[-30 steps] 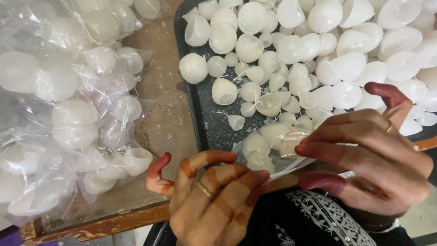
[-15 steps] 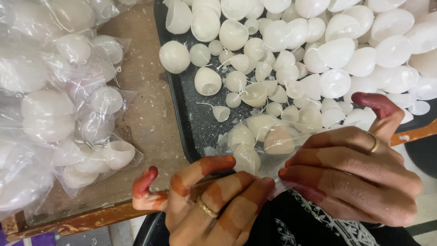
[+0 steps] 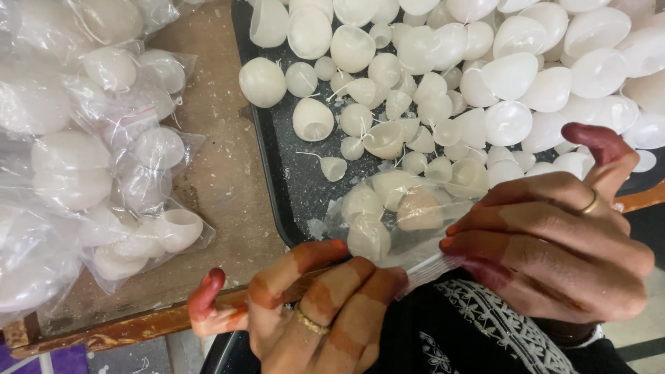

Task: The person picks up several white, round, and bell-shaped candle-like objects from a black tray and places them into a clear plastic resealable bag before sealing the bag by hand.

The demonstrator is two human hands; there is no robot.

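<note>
Both hands gripped a small clear bag of white shells at six o'clock: left hand pinching its twisted neck, right hand closed around it, over the black tray.

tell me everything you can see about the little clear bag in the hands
The small clear plastic bag is thin, crinkled and glossy, holding a few whitish dome-shaped shells. It lies over the near edge of the black tray, its body toward the loose shells. Its neck is gathered into a tight twist, pinched between the left hand and the right hand.
</note>
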